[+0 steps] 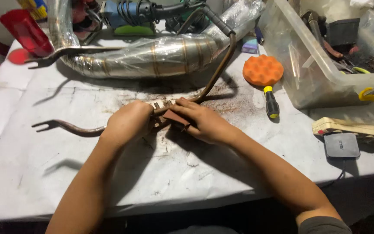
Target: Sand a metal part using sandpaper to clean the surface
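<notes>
- The rusty bent rod [83, 129] is lying across the worktop [31, 173], its long axis running left to right.
- The left hand [128, 121] is gripping the rod's middle.
- The right hand [202, 121], just right of it, is pressing a brown sanding piece [175, 117] onto the rod.

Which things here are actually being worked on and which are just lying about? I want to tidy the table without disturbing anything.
In use:
- rusty bent metal bar, gripped by the left hand
- brown abrasive piece, pressed on it by the right hand

Lying about:
- wrapped exhaust pipe
- orange polishing pad
- clear plastic bin
- black power adapter
</notes>
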